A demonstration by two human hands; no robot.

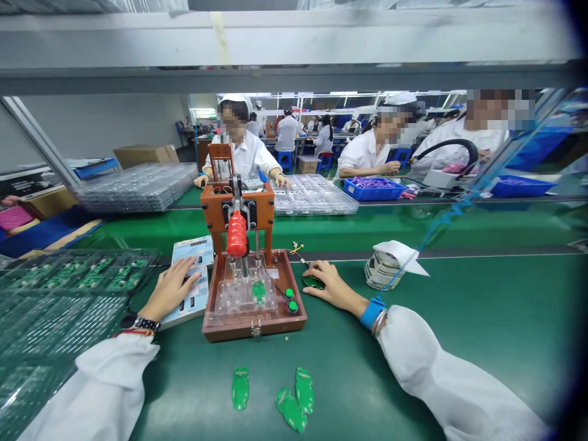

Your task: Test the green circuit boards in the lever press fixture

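My left hand (171,289) lies with its fingers stretched out over a white and blue meter box (195,250) that has a small display. To the right of the fixture, my right hand (334,286) curls its fingers around the edge of a circuit board (314,282), partly hidden under them. Between my hands stands a test fixture (255,294) with a brown base, an orange frame and a red lever handle (237,234). A small green board (259,291) shows inside its clear plate. In front lie three green circuit boards (240,388) on the green table.
Clear trays of circuit boards (87,272) are stacked at the left. A roll with white paper (384,268) stands right of my right hand. A coiled blue wrist-strap cord (425,239) crosses the right side. Across the line, co-workers sit by trays (316,195) and a blue bin (373,191).
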